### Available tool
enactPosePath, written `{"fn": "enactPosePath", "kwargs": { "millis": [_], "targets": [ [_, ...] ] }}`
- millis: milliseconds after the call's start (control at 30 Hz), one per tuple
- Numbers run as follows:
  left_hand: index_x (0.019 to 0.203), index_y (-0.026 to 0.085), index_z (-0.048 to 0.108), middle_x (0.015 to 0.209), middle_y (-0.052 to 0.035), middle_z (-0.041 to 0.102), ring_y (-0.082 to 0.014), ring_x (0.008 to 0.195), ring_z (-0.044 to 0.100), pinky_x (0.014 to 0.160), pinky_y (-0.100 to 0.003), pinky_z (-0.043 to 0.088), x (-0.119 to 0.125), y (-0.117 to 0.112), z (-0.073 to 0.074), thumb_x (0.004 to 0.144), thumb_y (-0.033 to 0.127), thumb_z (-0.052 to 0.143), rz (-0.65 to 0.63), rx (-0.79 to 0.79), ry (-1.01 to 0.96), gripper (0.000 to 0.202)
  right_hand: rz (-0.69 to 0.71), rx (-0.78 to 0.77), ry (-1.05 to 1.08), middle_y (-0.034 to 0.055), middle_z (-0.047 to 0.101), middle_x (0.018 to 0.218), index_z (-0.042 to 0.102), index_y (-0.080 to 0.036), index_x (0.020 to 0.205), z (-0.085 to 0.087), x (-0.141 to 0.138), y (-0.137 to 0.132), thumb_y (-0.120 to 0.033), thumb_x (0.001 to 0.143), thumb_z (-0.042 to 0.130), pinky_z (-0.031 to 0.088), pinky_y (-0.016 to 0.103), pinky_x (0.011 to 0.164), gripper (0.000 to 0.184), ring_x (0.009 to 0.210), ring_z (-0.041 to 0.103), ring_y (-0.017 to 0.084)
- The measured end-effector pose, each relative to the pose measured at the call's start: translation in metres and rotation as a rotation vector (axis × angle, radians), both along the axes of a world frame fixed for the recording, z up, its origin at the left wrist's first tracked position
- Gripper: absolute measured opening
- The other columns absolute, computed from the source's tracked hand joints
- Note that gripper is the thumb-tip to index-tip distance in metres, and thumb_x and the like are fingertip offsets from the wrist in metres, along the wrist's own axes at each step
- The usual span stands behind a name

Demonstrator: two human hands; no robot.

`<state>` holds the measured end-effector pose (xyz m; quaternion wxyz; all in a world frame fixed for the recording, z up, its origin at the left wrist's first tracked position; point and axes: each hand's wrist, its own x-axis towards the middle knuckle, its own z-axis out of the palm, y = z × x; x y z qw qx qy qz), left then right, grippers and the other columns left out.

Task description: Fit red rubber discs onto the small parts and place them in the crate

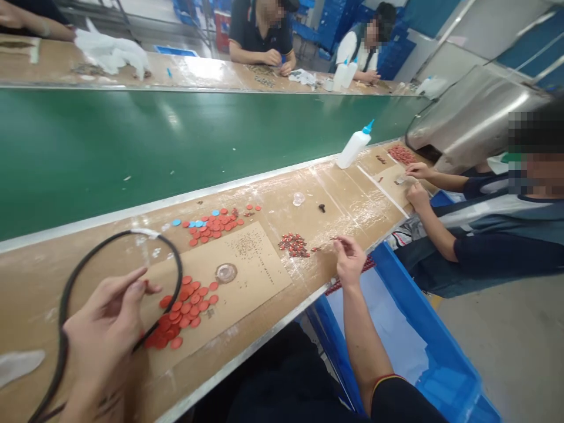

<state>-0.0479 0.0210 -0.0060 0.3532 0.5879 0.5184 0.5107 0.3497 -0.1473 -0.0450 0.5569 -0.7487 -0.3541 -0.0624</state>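
Note:
My left hand [108, 329] is at the lower left, fingers loosely curled and pinching something too small to make out. A black cable loop [171, 258] arcs around it. Just right of that hand lies a pile of red discs [185, 308] on a cardboard sheet [259, 270]. My right hand [348, 255] reaches out to the bench edge, thumb and fingers pinched on a thin small piece, close to a heap of small dark red parts [294, 245]. More red discs with a few blue ones [211, 225] lie farther back.
A green conveyor belt [176, 141] runs behind the bench. A white squeeze bottle [355, 147] stands at its edge. A blue bin [409, 341] sits below my right arm. A seated person [484, 229] works to the right; others sit across the belt.

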Motion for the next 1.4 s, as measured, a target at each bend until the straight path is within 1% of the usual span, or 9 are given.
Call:
{"fn": "enactPosePath", "kwargs": {
  "millis": [100, 167, 300, 467, 667, 767, 900, 1133, 1400],
  "targets": [
    [0.083, 0.022, 0.084, 0.071, 0.0018, 0.073, -0.0108, 0.061, 0.069, 0.065, -0.022, 0.059, 0.011, 0.003, 0.004, 0.062, 0.052, 0.100, 0.005, -0.113, -0.347, 0.039, 0.083, 0.133, -0.019, 0.0056, 0.072, 0.089, 0.072, -0.023, 0.098, 0.026, -0.015, 0.022, -0.058, 0.095, 0.070, 0.060, 0.035, 0.071, 0.035, 0.080, 0.070, 0.020],
    [0.076, 0.020, 0.081, 0.067, 0.0031, 0.071, -0.0083, 0.055, 0.066, 0.064, -0.021, 0.062, 0.016, 0.009, 0.005, 0.047, 0.057, 0.107, -0.035, -0.159, -0.573, 0.053, 0.252, 0.255, -0.100, 0.0041, 0.070, 0.088, 0.074, -0.026, 0.097, 0.048, -0.031, 0.049, -0.053, 0.094, 0.075, 0.060, 0.036, 0.073, 0.027, 0.081, 0.069, 0.019],
    [0.081, 0.021, 0.079, 0.067, 0.0028, 0.072, -0.0105, 0.060, 0.071, 0.067, -0.022, 0.065, 0.022, 0.021, 0.007, 0.051, 0.060, 0.104, -0.064, -0.172, -0.643, 0.055, 0.679, 0.247, -0.146, 0.0007, 0.072, 0.089, 0.079, -0.033, 0.106, 0.077, -0.071, 0.107, -0.049, 0.099, 0.074, 0.061, 0.035, 0.072, 0.019, 0.079, 0.068, 0.016],
    [0.084, 0.019, 0.076, 0.082, -0.0009, 0.077, -0.0110, 0.067, 0.075, 0.068, -0.020, 0.065, 0.023, 0.027, 0.002, 0.059, 0.057, 0.102, -0.164, -0.179, -0.731, 0.052, 1.121, -0.010, -0.192, 0.0013, 0.079, 0.089, 0.082, -0.031, 0.098, 0.066, -0.100, 0.133, -0.049, 0.101, 0.072, 0.063, 0.035, 0.073, 0.020, 0.079, 0.073, 0.018],
    [0.089, 0.020, 0.075, 0.078, 0.0001, 0.076, -0.0088, 0.060, 0.070, 0.063, -0.020, 0.061, 0.008, 0.026, -0.015, 0.063, 0.055, 0.101, -0.169, -0.172, -0.764, 0.050, 1.253, -0.188, -0.291, 0.0029, 0.081, 0.092, 0.083, -0.033, 0.103, 0.052, -0.101, 0.132, -0.045, 0.102, 0.071, 0.064, 0.038, 0.081, 0.018, 0.086, 0.075, 0.021],
    [0.086, 0.021, 0.075, 0.084, -0.0006, 0.078, -0.0082, 0.064, 0.070, 0.068, -0.021, 0.062, 0.004, 0.026, -0.014, 0.066, 0.052, 0.101, -0.163, -0.147, -0.788, 0.044, 1.240, -0.199, -0.301, 0.0034, 0.081, 0.096, 0.083, -0.032, 0.104, 0.049, -0.103, 0.134, -0.043, 0.104, 0.067, 0.064, 0.038, 0.080, 0.019, 0.087, 0.075, 0.021],
    [0.089, 0.022, 0.077, 0.090, -0.0016, 0.079, -0.0092, 0.071, 0.072, 0.072, -0.022, 0.063, 0.001, 0.026, -0.012, 0.064, 0.049, 0.102, -0.155, -0.166, -0.830, 0.044, 1.051, -0.238, -0.266, 0.0043, 0.082, 0.094, 0.083, -0.031, 0.100, 0.044, -0.089, 0.133, -0.045, 0.101, 0.069, 0.064, 0.041, 0.079, 0.020, 0.083, 0.074, 0.023],
    [0.091, 0.020, 0.076, 0.088, -0.0020, 0.078, -0.0089, 0.069, 0.070, 0.070, -0.021, 0.062, -0.004, 0.028, -0.013, 0.061, 0.047, 0.104, -0.151, -0.200, -0.812, 0.048, 0.788, -0.510, -0.143, 0.0055, 0.083, 0.091, 0.082, -0.027, 0.090, 0.031, -0.045, 0.134, -0.046, 0.088, 0.074, 0.060, 0.041, 0.082, 0.021, 0.080, 0.071, 0.023],
    [0.089, 0.021, 0.076, 0.086, -0.0023, 0.078, -0.0080, 0.066, 0.067, 0.067, -0.020, 0.059, -0.004, 0.030, -0.015, 0.061, 0.045, 0.104, -0.124, -0.186, -0.788, 0.046, 0.551, -0.526, -0.085, 0.0044, 0.073, 0.069, 0.078, -0.020, 0.078, 0.011, -0.008, 0.131, -0.061, 0.080, 0.075, 0.054, 0.036, 0.065, 0.040, 0.059, 0.060, 0.018]
  ]
}}
